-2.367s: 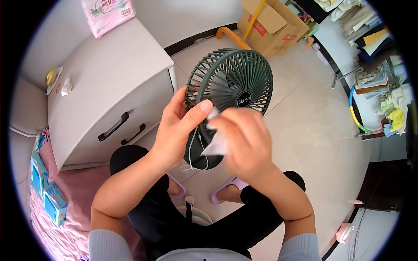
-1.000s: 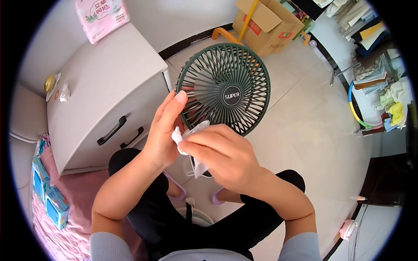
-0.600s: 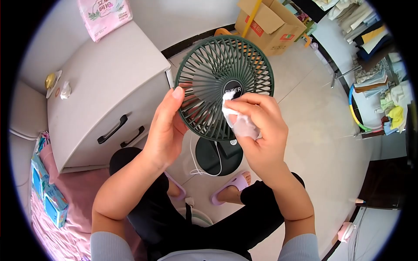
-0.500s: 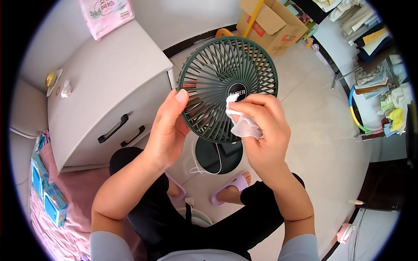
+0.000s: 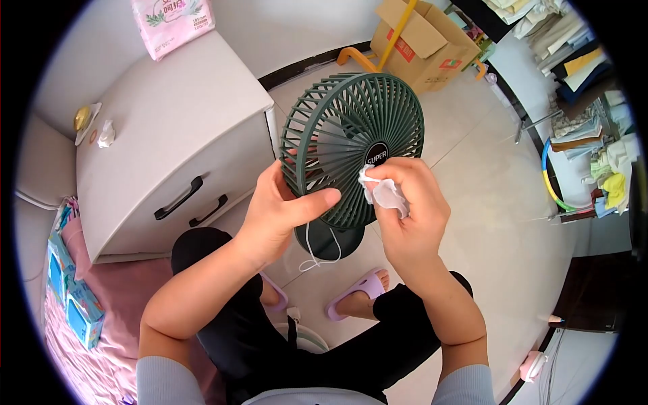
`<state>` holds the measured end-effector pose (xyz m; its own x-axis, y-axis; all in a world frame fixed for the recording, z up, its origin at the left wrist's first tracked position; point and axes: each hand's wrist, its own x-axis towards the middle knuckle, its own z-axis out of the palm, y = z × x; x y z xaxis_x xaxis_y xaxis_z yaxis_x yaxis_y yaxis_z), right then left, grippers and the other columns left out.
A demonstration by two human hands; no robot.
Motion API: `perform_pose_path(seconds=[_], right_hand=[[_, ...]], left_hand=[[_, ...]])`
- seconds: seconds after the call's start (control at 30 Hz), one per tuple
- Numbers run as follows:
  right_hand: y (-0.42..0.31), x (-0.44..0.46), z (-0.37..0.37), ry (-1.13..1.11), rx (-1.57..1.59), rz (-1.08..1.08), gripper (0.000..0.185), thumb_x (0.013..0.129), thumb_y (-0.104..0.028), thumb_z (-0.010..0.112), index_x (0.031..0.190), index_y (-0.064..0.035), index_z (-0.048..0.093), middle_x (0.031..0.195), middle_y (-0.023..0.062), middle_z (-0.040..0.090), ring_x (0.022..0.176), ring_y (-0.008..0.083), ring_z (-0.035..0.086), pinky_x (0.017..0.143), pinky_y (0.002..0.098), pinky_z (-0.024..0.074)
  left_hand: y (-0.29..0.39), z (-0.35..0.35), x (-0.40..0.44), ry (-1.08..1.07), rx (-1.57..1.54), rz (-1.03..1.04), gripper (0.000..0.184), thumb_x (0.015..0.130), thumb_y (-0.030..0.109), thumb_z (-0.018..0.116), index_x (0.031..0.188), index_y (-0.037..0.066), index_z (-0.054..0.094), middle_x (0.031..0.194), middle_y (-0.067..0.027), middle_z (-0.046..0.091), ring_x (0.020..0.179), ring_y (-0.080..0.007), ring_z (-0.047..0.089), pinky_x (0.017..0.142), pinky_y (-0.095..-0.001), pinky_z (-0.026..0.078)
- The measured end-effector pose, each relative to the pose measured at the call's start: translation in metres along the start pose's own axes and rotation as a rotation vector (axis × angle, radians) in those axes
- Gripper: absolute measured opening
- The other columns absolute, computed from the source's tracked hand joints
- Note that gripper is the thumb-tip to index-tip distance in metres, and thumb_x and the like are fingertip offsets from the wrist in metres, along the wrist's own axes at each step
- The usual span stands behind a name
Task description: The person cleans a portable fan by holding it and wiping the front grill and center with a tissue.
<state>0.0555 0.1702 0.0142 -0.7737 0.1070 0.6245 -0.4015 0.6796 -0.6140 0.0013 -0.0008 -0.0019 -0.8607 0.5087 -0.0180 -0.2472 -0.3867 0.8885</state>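
Observation:
A dark green desk fan (image 5: pixel 398 115) with a round slatted cage is held up in front of me, turned partly sideways. Its round base (image 5: pixel 341 241) hangs below the cage, with a thin white cord (image 5: pixel 312 253) looping beside it. My left hand (image 5: pixel 287 209) grips the cage at its left edge, thumb across the front slats, other fingers behind. In my right hand (image 5: pixel 418 209) a crumpled white tissue (image 5: pixel 386 194) is pinched and pressed against the slats just below the "SUPER" hub badge (image 5: pixel 376 154).
A pale cabinet (image 5: pixel 182 88) with black handles stands at left, bearing a pink package (image 5: pixel 177 27) and a crumpled tissue (image 5: pixel 106 133). Beyond the fan is an open cardboard box (image 5: pixel 425 50). Folded clothes (image 5: pixel 580 131) fill the right side. Tissue packs (image 5: pixel 84 316) lie on pink bedding.
The fan has turned, showing more of its left side, and sits slightly lower. My left thumb has moved from the rim onto the front slats. My right hand keeps the tissue near the hub.

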Motion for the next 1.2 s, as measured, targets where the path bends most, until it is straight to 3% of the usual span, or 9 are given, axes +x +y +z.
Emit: perform_pose_path(seconds=[0.2,0.33,0.4,0.47,0.8,0.87,0.93,1.07,1.2], right_hand=[[-0.015,-0.010,0.009,-0.170,0.009,-0.169,0.034,0.061,0.010,0.056,0.092,-0.0020,0.067,0.088,0.0113,0.061,0.076,0.0274,0.060,0.066,0.0337,0.0497],[-0.012,-0.001,0.004,-0.092,-0.055,-0.232,0.033,0.060,0.010,0.056,0.089,-0.0025,0.067,0.087,0.0114,0.062,0.076,0.0279,0.060,0.066,0.0347,0.0501],[-0.006,0.008,-0.003,-0.011,-0.079,-0.167,0.028,0.065,0.010,0.058,0.089,-0.0017,0.066,0.086,0.0119,0.063,0.078,0.0279,0.061,0.067,0.0334,0.0498],[0.001,0.004,-0.002,-0.004,-0.036,-0.099,0.035,0.062,0.007,0.064,0.095,-0.0038,0.062,0.091,0.0109,0.061,0.082,0.0317,0.059,0.069,0.0394,0.0492],[-0.010,-0.008,0.010,-0.091,-0.004,-0.017,0.031,0.060,0.006,0.067,0.089,-0.0030,0.059,0.084,0.0090,0.057,0.078,0.0304,0.057,0.065,0.0382,0.0477],[-0.011,-0.001,0.005,-0.079,0.055,0.110,0.024,0.064,0.006,0.068,0.085,-0.0021,0.058,0.079,0.0103,0.057,0.072,0.0293,0.058,0.062,0.0364,0.0476],[-0.013,0.004,0.002,-0.056,0.243,0.430,0.017,0.068,0.003,0.069,0.081,-0.0016,0.058,0.073,0.0107,0.057,0.065,0.0283,0.058,0.058,0.0352,0.0466],[-0.013,-0.012,0.013,-0.096,0.146,0.272,0.014,0.073,-0.002,0.070,0.079,-0.0017,0.057,0.071,0.0098,0.059,0.060,0.0230,0.060,0.054,0.0319,0.0454],[-0.012,-0.012,0.018,-0.035,0.192,0.363,0.013,0.073,-0.001,0.068,0.079,-0.0026,0.057,0.071,0.0110,0.060,0.059,0.0235,0.059,0.054,0.0316,0.0453]], left_hand=[[0.004,-0.008,0.010,0.087,-0.159,-0.007,0.044,0.084,0.016,0.066,0.123,0.001,0.051,0.113,-0.0064,0.062,0.103,-0.0146,0.059,0.095,-0.0311,0.044],[0.004,-0.006,0.008,0.061,-0.157,-0.018,0.046,0.084,0.017,0.067,0.123,0.001,0.051,0.113,-0.0062,0.062,0.104,-0.0138,0.058,0.094,-0.0304,0.044],[0.002,-0.004,0.007,0.041,-0.147,-0.026,0.046,0.084,0.018,0.067,0.123,0.001,0.051,0.113,-0.0061,0.062,0.104,-0.0133,0.058,0.093,-0.0300,0.044],[0.000,-0.003,0.006,0.037,-0.148,-0.077,0.047,0.083,0.018,0.067,0.124,0.002,0.051,0.113,-0.0056,0.062,0.104,-0.0127,0.058,0.093,-0.0295,0.044],[0.005,0.000,0.006,0.127,-0.193,-0.059,0.048,0.084,0.017,0.067,0.126,0.001,0.049,0.114,-0.0067,0.062,0.105,-0.0140,0.059,0.094,-0.0312,0.046],[0.001,0.003,0.006,0.094,-0.133,0.030,0.051,0.082,0.013,0.069,0.127,0.000,0.048,0.116,-0.0075,0.061,0.106,-0.0143,0.058,0.095,-0.0313,0.045],[0.003,0.006,0.004,0.110,-0.149,0.008,0.052,0.080,0.011,0.071,0.126,0.000,0.049,0.116,-0.0074,0.061,0.107,-0.0145,0.057,0.096,-0.0314,0.044],[0.005,0.003,0.007,0.123,-0.116,0.056,0.052,0.080,0.011,0.072,0.126,0.000,0.050,0.116,-0.0069,0.061,0.107,-0.0145,0.057,0.097,-0.0312,0.043],[0.003,0.004,0.006,0.134,-0.112,0.079,0.051,0.079,0.008,0.072,0.125,0.000,0.050,0.116,-0.0068,0.061,0.107,-0.0144,0.057,0.097,-0.0312,0.043]])
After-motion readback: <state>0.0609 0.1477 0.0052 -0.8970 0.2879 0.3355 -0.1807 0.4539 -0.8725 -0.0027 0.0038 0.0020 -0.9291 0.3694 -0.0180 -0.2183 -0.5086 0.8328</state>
